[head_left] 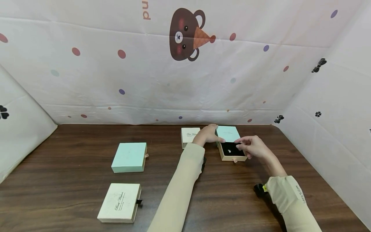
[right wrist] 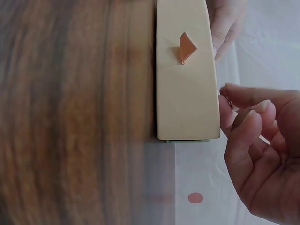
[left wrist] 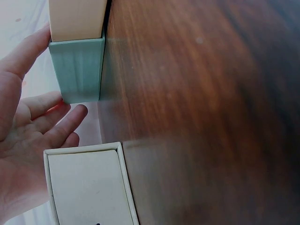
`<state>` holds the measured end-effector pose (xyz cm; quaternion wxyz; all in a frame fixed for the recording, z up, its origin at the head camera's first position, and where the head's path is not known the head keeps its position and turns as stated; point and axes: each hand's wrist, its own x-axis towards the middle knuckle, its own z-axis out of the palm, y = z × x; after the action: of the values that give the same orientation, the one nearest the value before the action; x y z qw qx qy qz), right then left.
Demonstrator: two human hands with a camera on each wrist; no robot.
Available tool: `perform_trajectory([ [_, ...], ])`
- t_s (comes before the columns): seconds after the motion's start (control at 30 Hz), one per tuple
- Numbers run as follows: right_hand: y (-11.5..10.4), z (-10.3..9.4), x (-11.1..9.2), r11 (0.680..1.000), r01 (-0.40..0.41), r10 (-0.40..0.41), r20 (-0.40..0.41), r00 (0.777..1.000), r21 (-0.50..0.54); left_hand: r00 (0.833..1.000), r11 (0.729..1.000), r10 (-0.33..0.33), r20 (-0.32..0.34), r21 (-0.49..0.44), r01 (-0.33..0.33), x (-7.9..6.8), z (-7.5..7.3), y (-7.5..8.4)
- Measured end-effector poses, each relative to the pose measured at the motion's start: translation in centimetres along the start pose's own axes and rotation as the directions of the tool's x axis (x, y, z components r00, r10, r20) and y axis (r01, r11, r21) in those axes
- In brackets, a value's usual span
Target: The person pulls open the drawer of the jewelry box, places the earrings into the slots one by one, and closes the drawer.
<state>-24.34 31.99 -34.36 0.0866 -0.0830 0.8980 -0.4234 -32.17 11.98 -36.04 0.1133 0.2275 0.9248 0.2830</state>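
Observation:
At the back right, a mint jewelry box (head_left: 228,133) has its cream drawer (head_left: 232,158) pulled out toward me. A small silver pendant (head_left: 229,150) lies on the drawer's black lining. My left hand (head_left: 209,134) holds the box from the left side, thumb near the drawer and fingers around the back end. My right hand (head_left: 254,147) is over the drawer's right side. Its thumb and fingertip pinch a thin, chain-like bit of jewelry (right wrist: 228,101), mostly hidden by the fingers.
A small white box (head_left: 189,134) with lettering stands just left of my left hand. Farther left lie a closed mint box (head_left: 129,157) and, nearer me, a white box (head_left: 119,202) with a black tab. Patterned cloth (head_left: 145,80) rises behind the wooden table (head_left: 72,193).

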Motion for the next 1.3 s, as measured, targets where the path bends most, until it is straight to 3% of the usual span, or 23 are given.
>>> perform_trajectory([
  [0.33, 0.23, 0.31, 0.08, 0.997, -0.054, 0.053, 0.022, 0.998, 0.057, 1.0, 1.0, 0.0, 0.007, 0.001, 0.0, 0.02, 0.03, -0.08],
  [0.6, 0.53, 0.37, 0.07, 0.998, -0.028, 0.024, 0.076, 0.997, 0.05, 1.0, 1.0, -0.006, 0.009, 0.004, 0.005, 0.01, 0.07, -0.09],
  [1.03, 0.38, 0.07, 0.01, 0.994, -0.055, 0.042, 0.132, 0.99, 0.094, 1.0, 1.0, 0.0, 0.01, 0.009, 0.0, -0.01, -0.14, -0.03],
  [1.3, 0.46, 0.19, 0.01, 1.0, -0.021, 0.021, 0.046, 0.999, 0.009, 1.0, 1.0, -0.007, 0.012, -0.006, 0.007, 0.0, -0.11, -0.04],
])
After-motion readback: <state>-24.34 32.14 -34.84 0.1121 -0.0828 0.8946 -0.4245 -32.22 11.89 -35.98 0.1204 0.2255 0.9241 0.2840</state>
